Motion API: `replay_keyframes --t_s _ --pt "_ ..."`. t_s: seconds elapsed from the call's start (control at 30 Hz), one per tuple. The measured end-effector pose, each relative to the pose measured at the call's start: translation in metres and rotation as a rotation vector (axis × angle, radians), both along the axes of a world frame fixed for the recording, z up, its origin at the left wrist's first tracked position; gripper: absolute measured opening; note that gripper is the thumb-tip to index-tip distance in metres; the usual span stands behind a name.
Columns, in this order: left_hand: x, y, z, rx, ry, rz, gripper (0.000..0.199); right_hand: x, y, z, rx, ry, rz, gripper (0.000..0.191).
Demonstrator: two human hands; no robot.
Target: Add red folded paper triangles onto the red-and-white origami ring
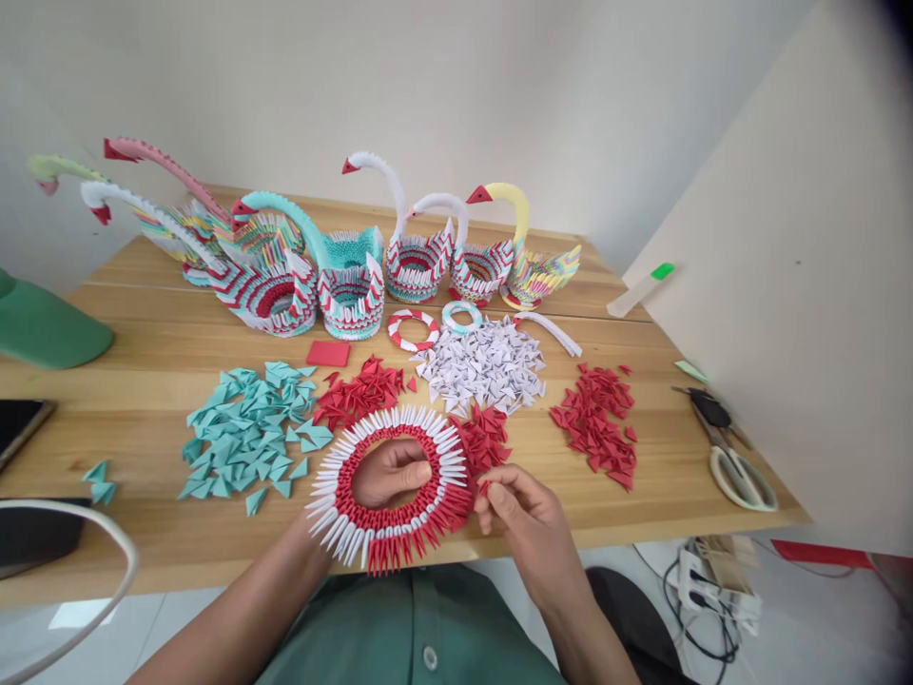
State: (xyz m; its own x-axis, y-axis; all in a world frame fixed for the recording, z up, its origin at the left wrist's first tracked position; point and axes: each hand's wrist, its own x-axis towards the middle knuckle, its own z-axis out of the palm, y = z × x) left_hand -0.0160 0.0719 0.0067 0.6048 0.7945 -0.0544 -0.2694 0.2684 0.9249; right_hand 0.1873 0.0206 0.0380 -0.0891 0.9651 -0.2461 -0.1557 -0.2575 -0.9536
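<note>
A ring of folded red and white paper pieces (358, 440) is held over the table's front edge. My left hand (392, 473) grips it from beneath, with the thumb and fingers showing through its middle. Red pieces line the ring's lower right rim. Beside that rim, my right hand (524, 514) pinches a small folded red paper piece (486, 487). Just behind the ring lie piles of red pieces (367, 388) and white pieces (489, 366). Turquoise pieces (246, 428) are heaped on the left, and another red pile (595, 419) lies on the right.
Several paper swans (353, 295) stand along the back. Two small paper rings (414, 330) and a white curved neck (549, 333) lie before them. Scissors (742, 476) are at right. A green bottle (49, 323), a phone (18, 428) and a white cable (121, 542) are at left.
</note>
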Motion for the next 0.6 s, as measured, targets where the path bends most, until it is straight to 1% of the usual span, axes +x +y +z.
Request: replay_keyframes --t_s 0.13,0.23,0.4,0.6 --pt "-0.001 -0.001 0.002 -0.011 -0.009 0.028 0.045 -0.002 -0.002 -0.004 -0.095 0.19 -0.042 0.023" --pt "0.0 -0.002 0.007 -0.05 -0.049 0.014 0.042 -0.004 -0.002 -0.003 -0.128 0.256 -0.043 0.022" --pt "0.002 -0.004 0.01 -0.034 -0.129 -0.095 0.041 -0.005 -0.003 -0.005 -0.117 0.233 -0.018 0.023" --pt "-0.002 -0.005 0.004 -0.084 -0.038 -0.039 0.042 -0.005 -0.004 -0.01 -0.069 0.182 -0.018 0.025"
